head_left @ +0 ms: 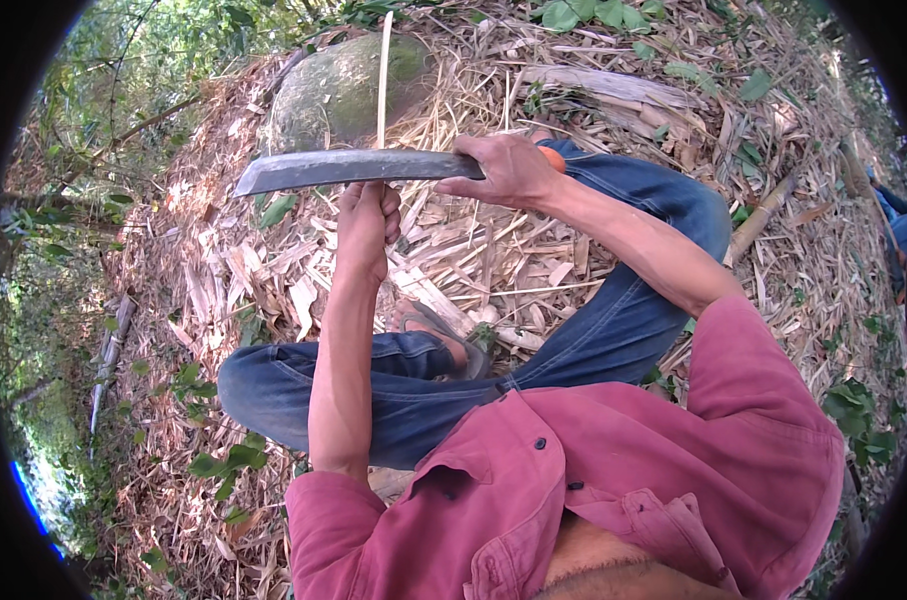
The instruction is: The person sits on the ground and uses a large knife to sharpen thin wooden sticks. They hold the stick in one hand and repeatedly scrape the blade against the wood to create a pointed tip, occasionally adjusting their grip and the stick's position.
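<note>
Right hand: right hand (509,170) is clamped around the handle end of a long dark blade (359,167), which lies roughly level and points away to the person's left.
Left hand: left hand (366,225) sits just below the blade, fingers closed around the lower end of a thin pale bamboo strip (383,75).
Strip position: the strip rises upright from the left fist, crosses the blade's edge just above the knuckles and runs on beyond it.
Contact: blade and strip touch where they cross; whether the edge has entered the strip cannot be told.
Step in hand: judged as paring or splitting the strip against the blade, with the cut at its start near the left hand.
Next move calls for: a steady blade angle, a firm left grip, and knuckles kept clear below the edge.
Surroundings: beyond both hands lie a mossy rock (339,90) and dry bamboo litter (494,255); below them, the person's knees in blue jeans (614,320).
</note>
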The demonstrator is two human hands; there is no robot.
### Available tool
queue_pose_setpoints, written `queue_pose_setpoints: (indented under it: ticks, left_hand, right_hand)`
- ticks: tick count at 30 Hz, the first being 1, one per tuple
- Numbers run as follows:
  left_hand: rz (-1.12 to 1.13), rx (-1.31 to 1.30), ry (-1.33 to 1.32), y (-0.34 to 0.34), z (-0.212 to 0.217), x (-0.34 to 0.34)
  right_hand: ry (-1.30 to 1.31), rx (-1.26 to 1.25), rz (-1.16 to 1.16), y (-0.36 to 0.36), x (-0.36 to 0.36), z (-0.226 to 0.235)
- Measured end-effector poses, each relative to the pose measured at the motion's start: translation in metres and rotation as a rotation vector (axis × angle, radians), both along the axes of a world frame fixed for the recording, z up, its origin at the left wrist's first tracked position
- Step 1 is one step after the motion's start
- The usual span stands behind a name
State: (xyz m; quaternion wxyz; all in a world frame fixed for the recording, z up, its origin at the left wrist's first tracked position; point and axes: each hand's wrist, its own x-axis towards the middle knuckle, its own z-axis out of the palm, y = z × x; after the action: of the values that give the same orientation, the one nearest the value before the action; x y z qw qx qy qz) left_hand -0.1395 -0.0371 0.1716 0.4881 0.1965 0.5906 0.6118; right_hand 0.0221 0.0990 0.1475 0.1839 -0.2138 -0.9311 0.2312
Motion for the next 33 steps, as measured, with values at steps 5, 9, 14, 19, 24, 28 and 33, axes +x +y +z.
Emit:
queue_pose_setpoints:
  ticks: [5,9,14,19,24,28,33]
  left_hand:
    - [-0.015,-0.012,-0.074,-0.007,0.011,0.02]
    - [-0.028,0.003,-0.121,-0.011,0.019,0.025]
    - [-0.015,0.044,-0.166,-0.011,0.02,0.026]
    - [0.019,0.054,-0.206,-0.011,0.023,0.024]
    - [0.037,0.052,-0.224,-0.012,0.023,0.024]
    - [0.008,0.074,-0.213,-0.022,0.024,0.022]
    - [-0.018,0.062,-0.217,-0.023,0.01,0.019]
  right_hand:
    - [0.016,0.069,0.04,0.005,0.0,-0.001]
    - [0.009,0.145,0.063,0.014,0.002,0.001]
    - [0.066,0.229,0.061,0.025,-0.002,0.0]
    - [0.028,0.282,0.079,0.039,-0.006,-0.001]
    - [0.009,0.298,0.126,0.051,-0.012,-0.005]
    - [-0.184,0.247,-0.037,0.09,0.0,0.002]
    - [-0.21,0.292,-0.246,0.117,0.013,-0.006]
